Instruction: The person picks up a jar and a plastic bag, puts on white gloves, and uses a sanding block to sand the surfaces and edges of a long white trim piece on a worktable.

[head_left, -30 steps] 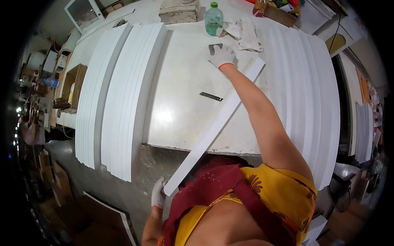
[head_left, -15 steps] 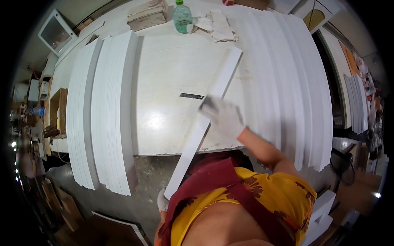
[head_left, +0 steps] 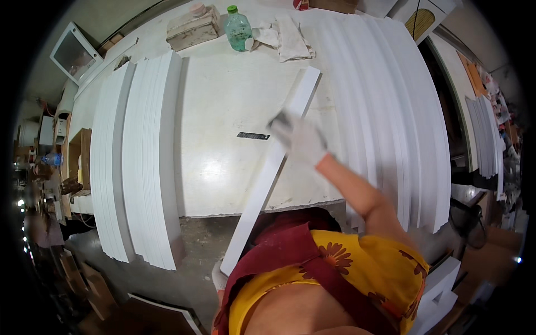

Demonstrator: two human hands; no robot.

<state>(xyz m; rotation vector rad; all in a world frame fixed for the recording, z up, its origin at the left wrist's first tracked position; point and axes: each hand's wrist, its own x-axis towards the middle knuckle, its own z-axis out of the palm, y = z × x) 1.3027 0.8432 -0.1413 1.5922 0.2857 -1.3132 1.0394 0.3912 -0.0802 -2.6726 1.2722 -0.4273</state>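
Observation:
A long, narrow white board (head_left: 267,173) lies slantwise across the table, its near end jutting past the front edge toward my body. My left hand (head_left: 219,274), in a white glove, grips that near end; the apron partly hides the fingers. In a white glove too, my right hand (head_left: 304,142) presses a dark grey pad (head_left: 281,119) onto the upper half of the board. Motion smears this hand slightly. Just left of the pad, a short black flat strip (head_left: 253,135) rests on the table.
Stacks of white boards stand on the left (head_left: 148,162) and right (head_left: 391,123), overhanging the front edge of the white table (head_left: 212,106). At the back are a green bottle (head_left: 238,30), a pale cloth (head_left: 291,39) and a worn box (head_left: 192,28).
My right hand with the pad has slid up along the board, away from my body. The whole view has shifted slightly.

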